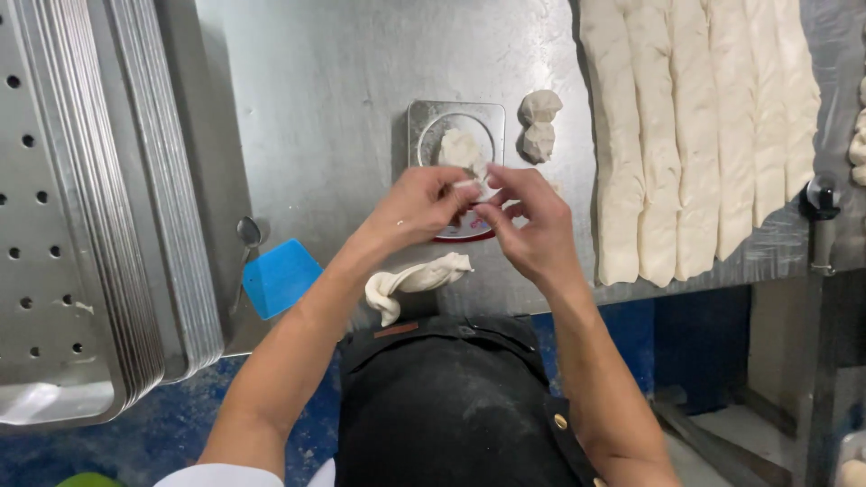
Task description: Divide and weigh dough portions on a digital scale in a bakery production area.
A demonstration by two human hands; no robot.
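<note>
While both hands pinch one small dough piece over the scale, left hand and right hand risk tearing it unevenly; dough strip near table edge might slide off.

Fingers of left hand and right hand met over small scale. Just beyond fingertips: dough lump on scale platform. Two dough pieces beyond right fingers, near. Long dough strips blocked right side. Twisted dough rope lay under left wrist. Blue scraper, spoon, stacked perforated trays barred far left. Bare steel table lay open beyond left fingers.
</note>
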